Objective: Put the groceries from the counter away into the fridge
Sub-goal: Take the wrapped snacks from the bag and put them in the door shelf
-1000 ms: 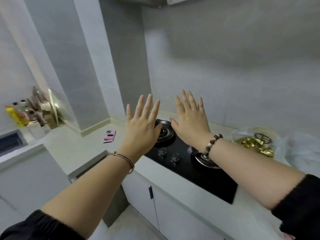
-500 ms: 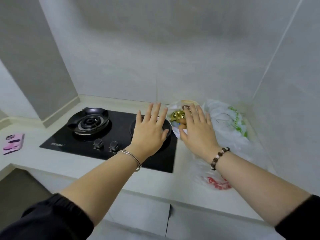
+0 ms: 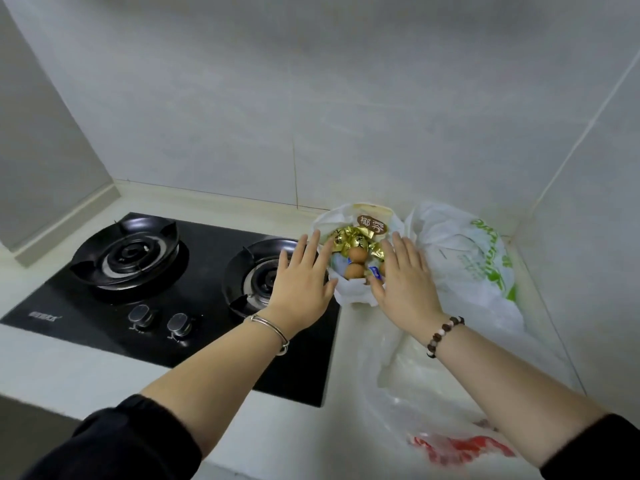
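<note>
A white plastic bag [image 3: 353,292] sits open on the counter just right of the stove. Inside it I see brown eggs [image 3: 357,255], gold-wrapped packets [image 3: 349,237] and a pack with a brown label [image 3: 372,226]. My left hand [image 3: 301,282] is spread flat at the bag's left side, fingers straight. My right hand [image 3: 403,275] is spread flat at its right side, fingers straight, partly covering the bag's contents. Neither hand holds anything. Whether they touch the bag I cannot tell.
A black two-burner gas hob [image 3: 166,292] fills the counter to the left. A larger white bag with green print [image 3: 474,268] lies against the right wall. A clear bag with red print [image 3: 460,445] lies on the counter near its front edge. Tiled walls close the corner.
My view has swung right from the hob to the corner. Both flat hands have moved forward and down to either side of the open bag of eggs.
</note>
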A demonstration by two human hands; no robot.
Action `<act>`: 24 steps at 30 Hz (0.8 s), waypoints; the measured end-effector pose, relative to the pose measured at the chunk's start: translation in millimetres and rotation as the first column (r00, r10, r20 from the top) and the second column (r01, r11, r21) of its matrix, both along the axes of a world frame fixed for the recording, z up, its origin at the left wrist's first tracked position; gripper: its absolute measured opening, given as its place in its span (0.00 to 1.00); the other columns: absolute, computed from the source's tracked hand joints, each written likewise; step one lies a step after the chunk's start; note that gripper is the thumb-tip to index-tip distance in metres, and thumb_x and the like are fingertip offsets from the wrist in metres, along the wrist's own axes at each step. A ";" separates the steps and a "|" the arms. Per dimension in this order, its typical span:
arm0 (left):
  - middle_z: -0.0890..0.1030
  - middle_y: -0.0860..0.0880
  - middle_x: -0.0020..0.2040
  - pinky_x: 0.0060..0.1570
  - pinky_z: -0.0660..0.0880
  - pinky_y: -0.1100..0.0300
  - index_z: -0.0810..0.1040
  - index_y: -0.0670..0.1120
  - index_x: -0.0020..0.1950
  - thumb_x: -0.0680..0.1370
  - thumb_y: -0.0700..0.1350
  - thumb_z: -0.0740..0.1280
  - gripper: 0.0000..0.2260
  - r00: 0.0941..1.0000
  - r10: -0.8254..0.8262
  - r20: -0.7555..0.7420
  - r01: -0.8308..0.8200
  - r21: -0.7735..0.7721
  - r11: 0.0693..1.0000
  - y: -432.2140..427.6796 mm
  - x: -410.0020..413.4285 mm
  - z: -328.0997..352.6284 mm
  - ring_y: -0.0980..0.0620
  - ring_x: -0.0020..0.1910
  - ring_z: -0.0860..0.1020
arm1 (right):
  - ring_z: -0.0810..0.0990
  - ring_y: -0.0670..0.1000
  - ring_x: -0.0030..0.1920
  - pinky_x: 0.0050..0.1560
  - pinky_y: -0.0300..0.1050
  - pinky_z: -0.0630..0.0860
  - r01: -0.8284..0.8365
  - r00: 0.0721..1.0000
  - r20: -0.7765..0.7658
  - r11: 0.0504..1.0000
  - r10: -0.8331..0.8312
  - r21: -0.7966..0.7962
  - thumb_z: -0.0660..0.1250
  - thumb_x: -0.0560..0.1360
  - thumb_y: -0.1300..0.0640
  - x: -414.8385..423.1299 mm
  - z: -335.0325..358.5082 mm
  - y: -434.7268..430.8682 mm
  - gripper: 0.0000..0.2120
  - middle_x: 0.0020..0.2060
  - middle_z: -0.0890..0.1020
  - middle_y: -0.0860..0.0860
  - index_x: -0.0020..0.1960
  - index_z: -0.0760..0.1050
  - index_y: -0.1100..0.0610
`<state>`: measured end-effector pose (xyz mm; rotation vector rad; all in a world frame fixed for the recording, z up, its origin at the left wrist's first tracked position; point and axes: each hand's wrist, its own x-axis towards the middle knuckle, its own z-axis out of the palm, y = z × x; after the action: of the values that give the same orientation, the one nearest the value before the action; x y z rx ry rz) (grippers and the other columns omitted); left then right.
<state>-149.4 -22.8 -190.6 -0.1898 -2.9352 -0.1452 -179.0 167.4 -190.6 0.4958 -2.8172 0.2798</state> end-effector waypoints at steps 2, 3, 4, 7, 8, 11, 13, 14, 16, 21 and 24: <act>0.44 0.46 0.78 0.73 0.48 0.44 0.44 0.49 0.78 0.81 0.55 0.54 0.30 0.999 0.028 0.029 -0.029 0.035 0.999 -1.7 -24.0 -9.8 0.45 0.77 0.44 | 0.55 0.58 0.75 0.73 0.57 0.57 -0.015 0.999 0.034 1.000 0.015 -0.002 0.62 0.76 0.49 -24.7 -10.0 0.0 0.30 0.75 0.58 0.59 0.74 0.58 0.60; 0.45 0.46 0.78 0.73 0.48 0.44 0.44 0.49 0.78 0.81 0.55 0.54 0.30 0.998 0.042 0.043 -0.044 0.051 0.998 -2.6 -34.7 -15.3 0.45 0.77 0.45 | 0.54 0.58 0.75 0.73 0.57 0.57 -0.021 0.999 0.050 1.000 0.021 0.002 0.61 0.77 0.49 -35.5 -15.4 0.0 0.31 0.75 0.57 0.59 0.75 0.57 0.60; 0.46 0.46 0.78 0.73 0.49 0.44 0.44 0.49 0.78 0.80 0.55 0.55 0.30 0.997 0.054 0.058 -0.058 0.064 0.996 -3.6 -44.6 -21.5 0.45 0.77 0.45 | 0.54 0.58 0.75 0.73 0.57 0.57 -0.021 0.998 0.067 1.000 0.021 0.008 0.61 0.77 0.49 -45.2 -20.7 0.5 0.31 0.75 0.57 0.59 0.75 0.57 0.60; 0.48 0.46 0.78 0.72 0.51 0.44 0.46 0.48 0.78 0.80 0.55 0.56 0.31 0.990 0.082 0.116 -0.093 0.100 0.991 -6.4 -67.0 -41.7 0.46 0.77 0.47 | 0.56 0.59 0.74 0.71 0.59 0.61 -0.016 0.993 0.115 1.000 0.013 0.025 0.62 0.77 0.49 -68.0 -37.3 1.2 0.30 0.74 0.58 0.60 0.74 0.59 0.61; 0.48 0.46 0.78 0.72 0.52 0.44 0.46 0.48 0.78 0.80 0.55 0.56 0.30 0.987 0.082 0.138 -0.097 0.102 0.990 -7.0 -72.7 -48.7 0.46 0.77 0.47 | 0.58 0.60 0.74 0.70 0.60 0.62 -0.013 0.991 0.130 0.999 0.008 0.036 0.63 0.76 0.49 -74.1 -42.8 0.6 0.30 0.74 0.60 0.61 0.73 0.60 0.61; 0.49 0.46 0.78 0.73 0.52 0.44 0.46 0.47 0.78 0.80 0.54 0.56 0.30 0.982 0.059 0.180 -0.077 0.094 0.993 -9.9 -89.8 -65.3 0.46 0.77 0.47 | 0.62 0.61 0.72 0.68 0.60 0.65 -0.007 0.987 0.163 0.999 -0.002 0.054 0.65 0.75 0.48 -91.8 -55.5 -3.2 0.31 0.72 0.63 0.62 0.72 0.63 0.62; 0.49 0.46 0.78 0.73 0.52 0.44 0.46 0.47 0.77 0.80 0.53 0.56 0.30 0.980 0.034 0.198 -0.053 0.091 0.994 -13.6 -102.9 -73.5 0.46 0.77 0.47 | 0.60 0.61 0.73 0.70 0.58 0.62 0.006 0.985 0.171 0.998 -0.015 0.055 0.65 0.75 0.48 -102.3 -60.4 -6.3 0.31 0.73 0.61 0.61 0.73 0.62 0.62; 0.49 0.46 0.78 0.73 0.52 0.44 0.47 0.47 0.77 0.80 0.53 0.56 0.29 0.978 0.019 0.207 -0.038 0.088 0.995 -15.3 -109.4 -76.7 0.46 0.77 0.47 | 0.58 0.60 0.74 0.72 0.57 0.60 0.015 0.984 0.179 0.999 -0.023 0.046 0.64 0.75 0.48 -106.5 -62.2 -8.0 0.32 0.74 0.60 0.60 0.74 0.60 0.61; 0.49 0.46 0.78 0.73 0.51 0.45 0.47 0.47 0.77 0.80 0.52 0.55 0.29 0.977 -0.009 0.213 -0.007 0.078 0.997 -18.0 -122.0 -80.9 0.46 0.77 0.48 | 0.55 0.58 0.75 0.74 0.55 0.56 0.032 0.979 0.200 0.999 -0.037 0.029 0.63 0.76 0.49 -113.7 -62.9 -10.7 0.32 0.75 0.57 0.58 0.75 0.58 0.60; 0.50 0.46 0.78 0.73 0.52 0.46 0.49 0.47 0.77 0.80 0.53 0.55 0.29 0.976 -0.067 0.209 0.047 0.095 0.994 -20.4 -161.8 -88.6 0.47 0.76 0.49 | 0.54 0.59 0.75 0.73 0.56 0.55 0.060 0.981 0.187 0.998 -0.057 -0.009 0.64 0.74 0.53 -149.5 -49.4 -13.5 0.32 0.75 0.57 0.59 0.74 0.58 0.61; 0.57 0.45 0.76 0.72 0.55 0.49 0.54 0.45 0.76 0.79 0.51 0.58 0.28 0.969 -0.118 0.215 0.095 0.112 0.989 -18.7 -182.7 -95.6 0.46 0.76 0.53 | 0.55 0.58 0.74 0.74 0.53 0.55 0.070 0.985 0.163 0.997 -0.064 -0.029 0.64 0.75 0.55 -164.2 -45.3 -13.4 0.30 0.74 0.58 0.59 0.73 0.60 0.61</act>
<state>-332.1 -41.5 -286.1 -0.3367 -3.1290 -0.3525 -343.2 154.1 -235.9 0.3862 -2.9738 0.3696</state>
